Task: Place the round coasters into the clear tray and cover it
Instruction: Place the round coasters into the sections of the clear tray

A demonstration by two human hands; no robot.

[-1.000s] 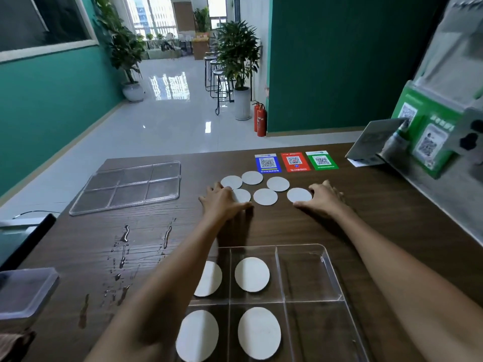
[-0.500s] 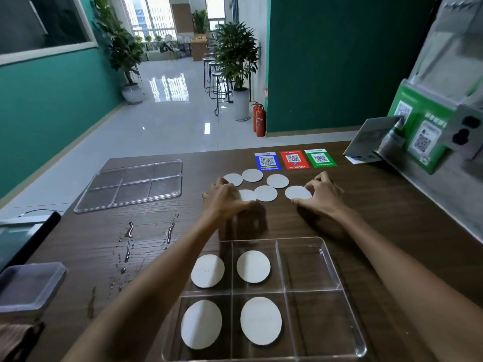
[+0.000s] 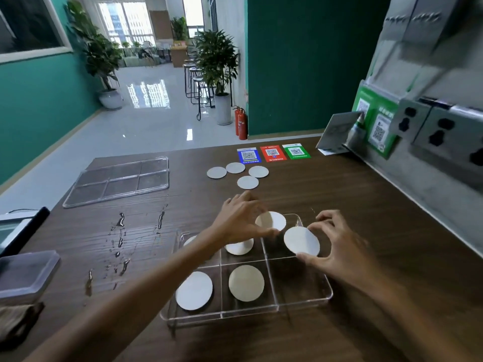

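A clear six-compartment tray (image 3: 303,304) lies on the wooden table in front of me. White round coasters lie in its near left (image 3: 194,290) and near middle (image 3: 246,282) compartments, and two more sit partly hidden under my left arm in the far row. My left hand (image 3: 239,222) holds a coaster (image 3: 271,220) over the tray's far right compartment. My right hand (image 3: 337,250) pinches another coaster (image 3: 302,241) tilted above the same corner. Several loose coasters (image 3: 247,182) remain farther back on the table. The clear lid (image 3: 117,180) lies at the far left.
Blue, red and green QR cards (image 3: 271,153) lie beyond the loose coasters. Water drops (image 3: 120,239) streak the table left of the tray. A lidded plastic box (image 3: 24,274) stands at the left edge. A grey wall with sockets (image 3: 439,131) borders the right side.
Both hands each picked up a coaster from the far group and pulled back toward me, now over the tray's far right corner. Fewer loose coasters lie on the table.
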